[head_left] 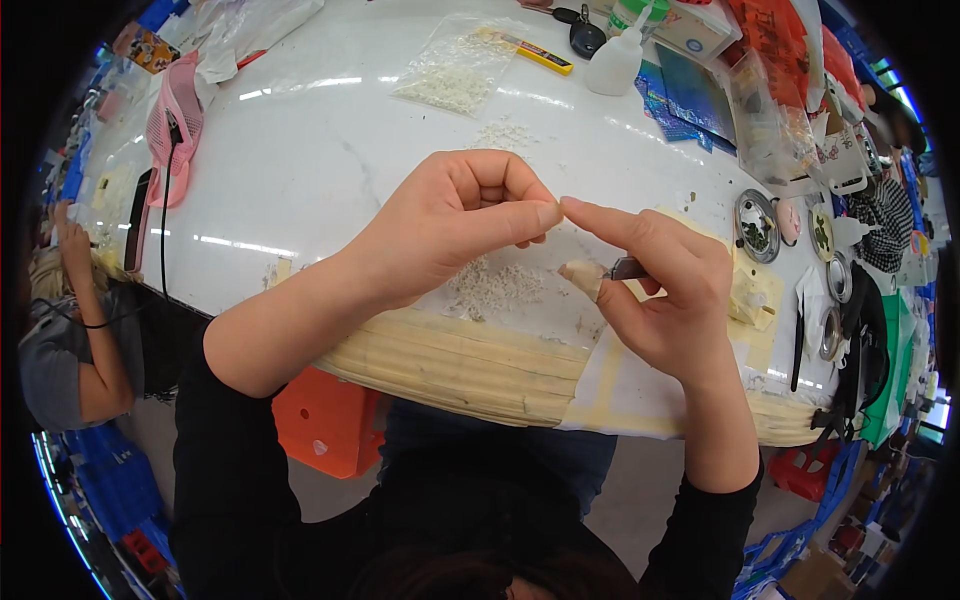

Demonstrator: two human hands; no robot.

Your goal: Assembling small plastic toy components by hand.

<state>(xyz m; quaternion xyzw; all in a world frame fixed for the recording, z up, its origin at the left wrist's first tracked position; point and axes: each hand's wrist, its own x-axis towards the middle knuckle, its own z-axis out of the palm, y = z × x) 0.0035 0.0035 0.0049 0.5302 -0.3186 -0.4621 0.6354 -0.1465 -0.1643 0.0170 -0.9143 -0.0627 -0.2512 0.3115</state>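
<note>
Over the near part of the white table, my left hand (440, 220) is closed in a pinch, thumb against a curled index finger. Whatever lies between those fingertips is too small to make out. My right hand (680, 285) has its index finger stretched to the left thumb's tip, touching or almost touching it. Its other fingers wrap round a small grey metal tool (628, 268), mostly hidden in the palm. A beige wrap (583, 278) covers the right thumb's tip. Below my hands lies a loose heap of tiny white pieces (490, 288).
A clear bag of white pieces (450, 75) lies at the back beside a yellow cutter (545, 58). Nearby stands a white squeeze bottle (615, 62). Round metal tins (757, 222) sit to the right. Yellowish tape (460, 362) lines the front edge. Another person's arm (90, 290) is at far left.
</note>
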